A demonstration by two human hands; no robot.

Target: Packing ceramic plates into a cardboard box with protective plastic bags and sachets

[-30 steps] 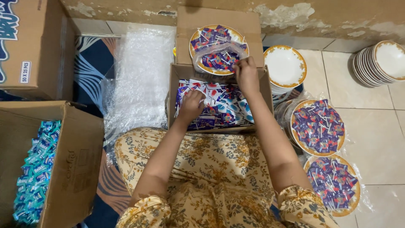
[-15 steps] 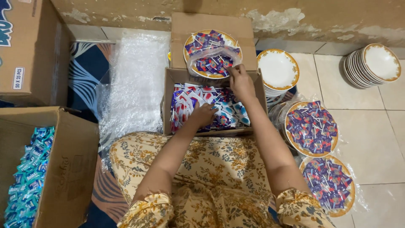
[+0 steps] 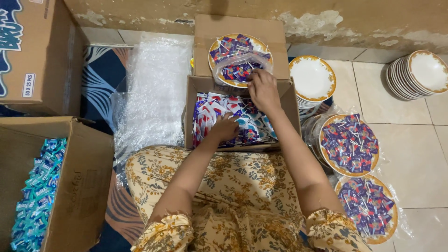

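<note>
Head view, left hand (image 3: 226, 128): closed on wrapped candies (image 3: 242, 119) in the open carton (image 3: 195, 98).
Right hand (image 3: 262, 88): plastic bag (image 3: 238, 70) pinched over the gold-rimmed plate (image 3: 215, 46).

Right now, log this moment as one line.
left hand: in sweets box | right hand: at bagged plate of sweets | wrapped plates: on floor right

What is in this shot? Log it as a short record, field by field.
left hand: left hand down in the open cardboard box, on the wrapped candies
right hand: right hand at the clear bag on the filled plate above the box; grip cannot be told
done plates: two wrapped candy plates on the tiled floor at right
empty plates: one stack beside the box, another stack at far right
left side: brown box of blue packets, sheet of bubble wrap
</note>
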